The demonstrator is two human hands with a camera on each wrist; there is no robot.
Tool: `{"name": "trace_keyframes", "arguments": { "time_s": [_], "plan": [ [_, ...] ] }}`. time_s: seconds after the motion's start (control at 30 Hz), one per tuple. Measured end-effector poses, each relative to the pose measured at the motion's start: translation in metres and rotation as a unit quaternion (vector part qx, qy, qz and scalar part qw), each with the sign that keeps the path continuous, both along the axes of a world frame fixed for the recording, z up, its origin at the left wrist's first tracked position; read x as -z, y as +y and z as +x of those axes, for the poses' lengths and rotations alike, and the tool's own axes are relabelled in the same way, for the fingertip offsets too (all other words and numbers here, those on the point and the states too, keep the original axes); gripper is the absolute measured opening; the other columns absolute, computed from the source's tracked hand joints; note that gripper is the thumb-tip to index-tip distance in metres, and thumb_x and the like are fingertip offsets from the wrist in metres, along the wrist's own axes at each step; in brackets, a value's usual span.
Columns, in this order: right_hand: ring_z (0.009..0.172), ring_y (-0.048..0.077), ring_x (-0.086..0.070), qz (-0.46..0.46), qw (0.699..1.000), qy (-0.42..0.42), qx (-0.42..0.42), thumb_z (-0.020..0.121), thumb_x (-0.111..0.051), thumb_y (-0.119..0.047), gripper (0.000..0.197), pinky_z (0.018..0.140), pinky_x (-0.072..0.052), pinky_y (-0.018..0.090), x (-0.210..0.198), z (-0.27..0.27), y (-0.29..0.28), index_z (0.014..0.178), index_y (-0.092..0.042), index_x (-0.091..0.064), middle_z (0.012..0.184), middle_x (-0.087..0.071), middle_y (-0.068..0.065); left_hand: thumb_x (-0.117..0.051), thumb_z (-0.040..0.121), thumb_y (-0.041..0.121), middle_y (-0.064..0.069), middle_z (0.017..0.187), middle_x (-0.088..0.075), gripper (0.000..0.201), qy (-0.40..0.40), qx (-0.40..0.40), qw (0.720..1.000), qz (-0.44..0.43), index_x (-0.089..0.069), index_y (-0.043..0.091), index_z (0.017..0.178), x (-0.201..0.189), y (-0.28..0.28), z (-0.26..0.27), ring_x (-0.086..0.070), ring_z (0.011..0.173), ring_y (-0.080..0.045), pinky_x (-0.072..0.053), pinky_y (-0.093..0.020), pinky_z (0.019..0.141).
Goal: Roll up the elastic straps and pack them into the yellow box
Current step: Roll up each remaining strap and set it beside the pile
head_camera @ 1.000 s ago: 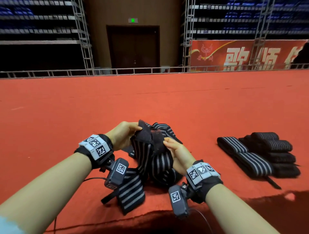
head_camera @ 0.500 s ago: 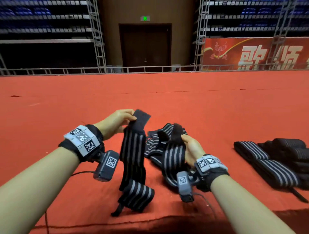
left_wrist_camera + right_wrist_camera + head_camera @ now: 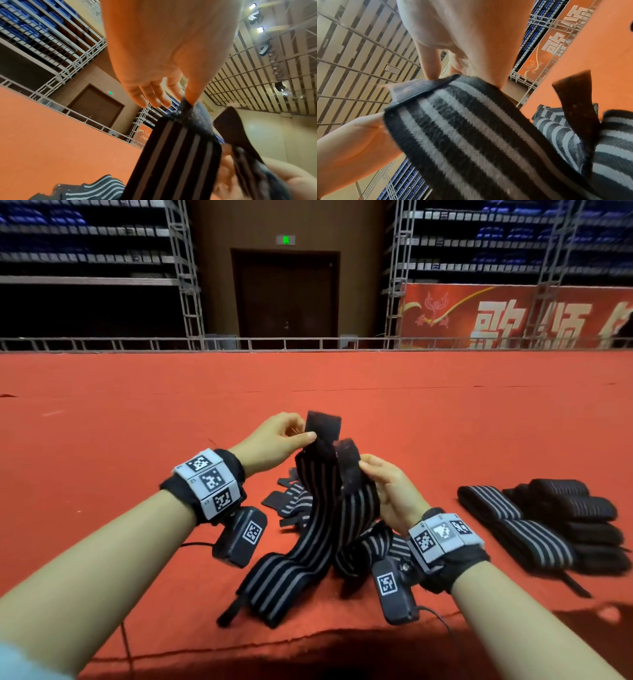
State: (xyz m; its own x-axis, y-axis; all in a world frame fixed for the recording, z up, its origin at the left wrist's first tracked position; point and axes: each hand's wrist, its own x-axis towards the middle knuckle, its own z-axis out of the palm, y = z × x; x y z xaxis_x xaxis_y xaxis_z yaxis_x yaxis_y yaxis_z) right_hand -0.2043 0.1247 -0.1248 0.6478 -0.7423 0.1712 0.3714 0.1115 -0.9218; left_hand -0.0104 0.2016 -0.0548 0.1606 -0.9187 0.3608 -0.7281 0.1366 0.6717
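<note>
My left hand [image 3: 306, 436] pinches the dark velcro end of a black, grey-striped elastic strap [image 3: 318, 508] between thumb and fingers. The strap hangs down to the red carpet [image 3: 137, 422]. The left wrist view shows the same pinch on this strap [image 3: 175, 155]. Close beside it, my right hand [image 3: 365, 471] holds the velcro end of a second striped strap [image 3: 359, 508], thumb on its edge. This second strap [image 3: 471, 128] fills the right wrist view. Both straps are unrolled. No yellow box is in view.
A loose heap of more striped straps [image 3: 291, 503] lies on the carpet behind my hands. Several rolled straps [image 3: 555, 518] are stacked at the right. A metal rail [image 3: 308, 344] borders the carpet's far side, and the carpet's front edge [image 3: 308, 642] runs below my wrists.
My hands have come back together after being apart half a second ago, so the two strap ends are now side by side. The left strap's lower part has slid out along the carpet.
</note>
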Motion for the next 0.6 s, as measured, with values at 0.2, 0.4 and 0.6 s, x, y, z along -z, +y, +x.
{"name": "trace_keyframes", "arguments": {
  "time_s": [0.2,0.4,0.6],
  "plan": [
    [0.070,0.013,-0.065,-0.049,0.984,-0.055,0.165,0.094,-0.058,-0.012,0.009,0.068,-0.055,0.025,-0.007,-0.017,-0.008,0.087,-0.012,-0.064,0.081,-0.068,0.005,-0.052,0.097,0.027,0.003,0.073,-0.050,0.019,0.005,-0.082,0.992,-0.099,-0.047,0.013,0.086,0.001,0.000,-0.009,-0.042,0.066,-0.012,-0.036,-0.029,0.061],
    [0.079,0.011,-0.055,-0.158,0.858,0.056,0.485,0.093,-0.060,-0.025,0.012,0.076,-0.043,0.026,-0.020,-0.038,-0.015,0.085,-0.016,-0.059,0.079,-0.058,-0.010,-0.046,0.099,0.024,-0.019,0.081,-0.069,0.015,0.023,-0.128,0.978,-0.163,-0.048,0.011,0.107,0.011,0.005,-0.022,-0.062,0.077,-0.034,-0.047,-0.045,0.071],
    [0.076,0.012,-0.052,-0.205,0.866,0.063,0.451,0.094,-0.058,-0.023,0.009,0.070,-0.040,0.022,-0.045,-0.005,0.025,0.091,-0.015,-0.054,0.077,-0.054,-0.011,-0.038,0.100,0.018,0.001,0.080,-0.055,0.006,0.100,-0.131,0.965,-0.203,-0.037,0.014,0.105,0.018,-0.008,-0.071,-0.056,0.082,-0.031,-0.040,-0.039,0.070]
  ]
}}
